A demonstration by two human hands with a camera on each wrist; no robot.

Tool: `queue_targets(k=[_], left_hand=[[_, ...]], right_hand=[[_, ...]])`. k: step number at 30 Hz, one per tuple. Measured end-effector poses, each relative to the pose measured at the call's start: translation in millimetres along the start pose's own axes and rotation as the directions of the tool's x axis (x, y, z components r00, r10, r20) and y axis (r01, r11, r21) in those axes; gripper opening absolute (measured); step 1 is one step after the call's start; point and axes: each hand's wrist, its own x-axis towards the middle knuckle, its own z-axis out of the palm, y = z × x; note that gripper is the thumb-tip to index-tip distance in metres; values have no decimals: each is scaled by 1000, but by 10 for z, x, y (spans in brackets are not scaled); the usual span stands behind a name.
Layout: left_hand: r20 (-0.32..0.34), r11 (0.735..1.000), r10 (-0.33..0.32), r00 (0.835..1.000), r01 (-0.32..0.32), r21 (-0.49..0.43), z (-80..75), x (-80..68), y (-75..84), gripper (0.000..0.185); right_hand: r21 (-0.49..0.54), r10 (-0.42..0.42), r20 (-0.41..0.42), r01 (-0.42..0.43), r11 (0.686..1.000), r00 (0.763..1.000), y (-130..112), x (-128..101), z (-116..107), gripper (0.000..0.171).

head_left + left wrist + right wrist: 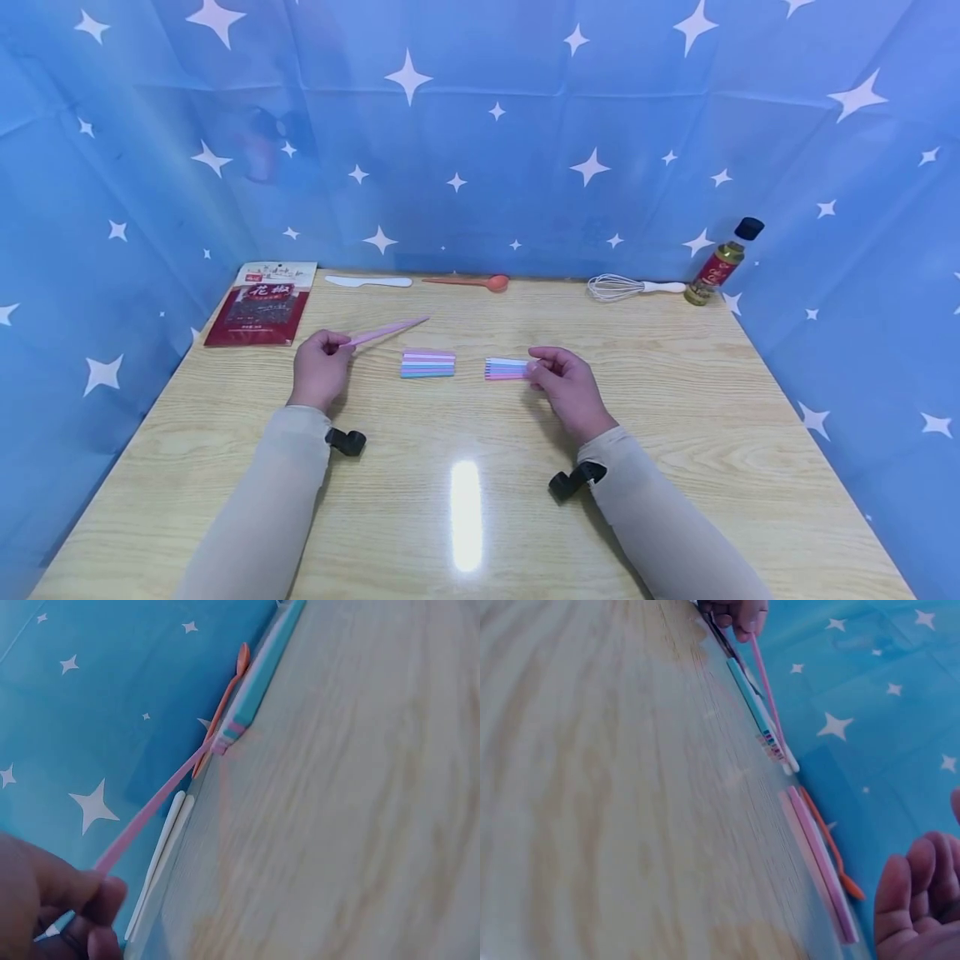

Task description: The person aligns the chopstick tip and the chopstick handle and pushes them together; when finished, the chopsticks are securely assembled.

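The left hand [321, 367] pinches one end of a pink stick [386, 331], fingers curled round it; the stick slants up and away to the right, its far end off the table [675, 392]. The right hand [566, 383] rests on the table with fingers curled at the right end of a small bundle of pastel sticks [506, 368] — whether it grips them or only touches them I cannot tell. Between the two hands lies a second bundle [427, 363], flat and touched by neither. Along the far edge sit a red packet [260, 304], a white spatula [369, 282], an orange spoon [468, 282], a whisk [630, 287] and a bottle [722, 262] — all well apart from the hands.
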Motion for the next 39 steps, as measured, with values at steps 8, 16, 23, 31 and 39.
queue_targets(k=[8, 16, 23, 31, 39], left_hand=[[-13, 970, -72, 997, 73, 230, -55, -49, 53, 22], [-9, 952, -119, 993, 117, 282, -76, -80, 94, 28], [82, 961, 3, 997, -26, 275, 8, -63, 107, 28], [406, 932, 189, 894, -293, 212, 241, -249, 262, 20], [497, 898, 202, 844, -362, 250, 359, -345, 315, 21]], right_hand=[[12, 4, -4, -4, 1000, 1000, 8, 13, -10, 38], [11, 5, 2, -5, 1000, 1000, 6, 14, -12, 37], [-72, -9, 13, 9, 997, 1000, 9, 12, -33, 35], [-384, -16, 109, 56, 922, 994, 8, 11, -105, 28], [-486, 51, 186, 47, 873, 981, -7, 2, -133, 31]])
